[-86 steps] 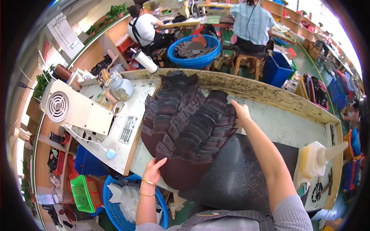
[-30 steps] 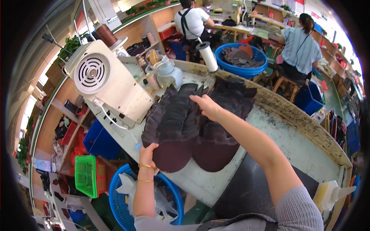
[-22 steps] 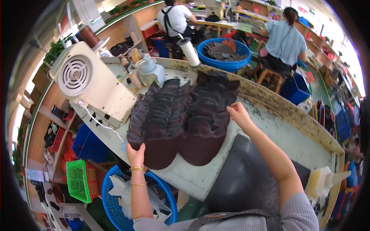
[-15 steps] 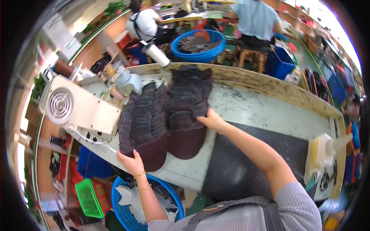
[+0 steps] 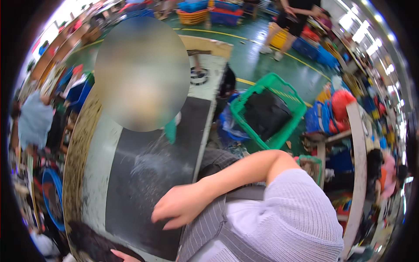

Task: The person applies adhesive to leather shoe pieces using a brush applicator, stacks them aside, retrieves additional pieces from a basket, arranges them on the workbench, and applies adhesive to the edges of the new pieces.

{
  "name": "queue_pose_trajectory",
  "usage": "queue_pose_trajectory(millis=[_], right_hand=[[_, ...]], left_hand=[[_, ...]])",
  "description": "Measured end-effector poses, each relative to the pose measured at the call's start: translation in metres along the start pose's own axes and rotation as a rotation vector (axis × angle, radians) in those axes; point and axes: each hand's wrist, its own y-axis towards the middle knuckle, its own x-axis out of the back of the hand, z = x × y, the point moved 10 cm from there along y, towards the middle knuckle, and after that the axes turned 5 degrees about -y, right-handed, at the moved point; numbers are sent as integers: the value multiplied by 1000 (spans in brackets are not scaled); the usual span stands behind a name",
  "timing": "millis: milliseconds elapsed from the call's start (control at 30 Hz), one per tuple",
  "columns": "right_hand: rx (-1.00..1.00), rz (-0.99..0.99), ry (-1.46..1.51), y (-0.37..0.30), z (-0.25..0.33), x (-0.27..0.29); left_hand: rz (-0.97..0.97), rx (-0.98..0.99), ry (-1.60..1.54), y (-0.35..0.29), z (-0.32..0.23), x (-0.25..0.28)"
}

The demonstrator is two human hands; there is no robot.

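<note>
My right hand (image 5: pixel 180 208) hangs just above the black mat (image 5: pixel 144 174) on the bench. Its fingers are slightly apart, hold nothing visible and are smeared a little by motion. At the bottom edge, only part of my left hand (image 5: pixel 125 257) shows, one finger or thumb against the dark stacked pieces (image 5: pixel 94 242). The rest of that hand lies out of view, so its grip is hidden. Pale, scuffed marks cover the middle of the mat. Beyond them, a small teal thing (image 5: pixel 170 131) sits beside a large blurred oval that hides the bench's far part.
A worn wooden rail (image 5: pixel 80 161) edges the bench on the left. Right of the bench, a green basket (image 5: pixel 283 139) holds black material. A pale post (image 5: pixel 355 174) stands at the right. Farther off are a standing person (image 5: pixel 297 22) and coloured bins (image 5: pixel 224 15).
My view has swung to the right along the bench. My right hand has left the dark stack and is now over the black mat. Both dark stacks have mostly passed out of view.
</note>
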Motion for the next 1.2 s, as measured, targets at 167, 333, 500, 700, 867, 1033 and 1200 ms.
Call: queue_pose_trajectory(millis=[167, 333, 500, 700, 867, 1033, 1200], right_hand=[[-677, -586, -284, -220, -58, 69], [-1364, -835, -326, -466, -109, 57], [-1797, -841, -566, -645, -154, 95], [-1880, -869, -617, -711, -228, 145], [-1589, -565, -501, -697, -269, 140], [-1363, -521, -314, -690, -239, 189], [-1598, -496, -595, -742, -233, 212]], left_hand=[[156, 14, -308, 39, -106, -40], [278, -119, -842, 50, -237, -29], [490, -394, -1005, 24, -364, 3], [956, -584, -1224, -60, -480, -7], [1241, -703, -1249, -118, -549, -17], [1365, -816, -1272, -145, -602, -14], [1549, -829, -1380, -190, -641, -14]])
